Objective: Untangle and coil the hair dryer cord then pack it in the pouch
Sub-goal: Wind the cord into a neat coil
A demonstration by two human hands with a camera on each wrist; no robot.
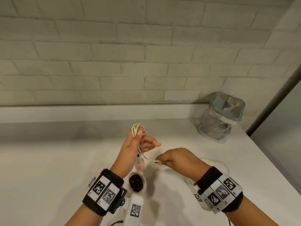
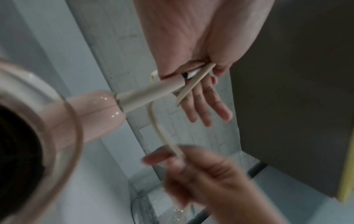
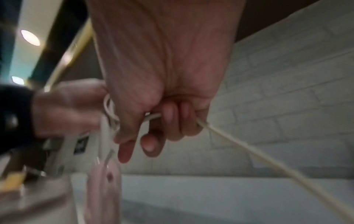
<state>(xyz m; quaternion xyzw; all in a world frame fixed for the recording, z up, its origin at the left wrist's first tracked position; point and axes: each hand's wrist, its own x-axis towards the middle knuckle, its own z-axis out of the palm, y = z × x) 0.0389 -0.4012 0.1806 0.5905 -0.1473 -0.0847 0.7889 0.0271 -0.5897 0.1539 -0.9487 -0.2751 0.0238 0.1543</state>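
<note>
My left hand is raised over the counter with several loops of cream cord hung between thumb and forefinger; the thumb pinches them while the other fingers stretch out. The pink hair dryer hangs below that hand by its cord, black grille toward me, its handle ending in a cream sleeve. My right hand pinches the cord just to the right. From there the loose cord trails off behind my right wrist. A clear pouch with a shiny zipped top stands at the back right.
A pale counter runs to a white brick wall. Its right edge falls away beside a dark post. A black cable shows at the bottom edge.
</note>
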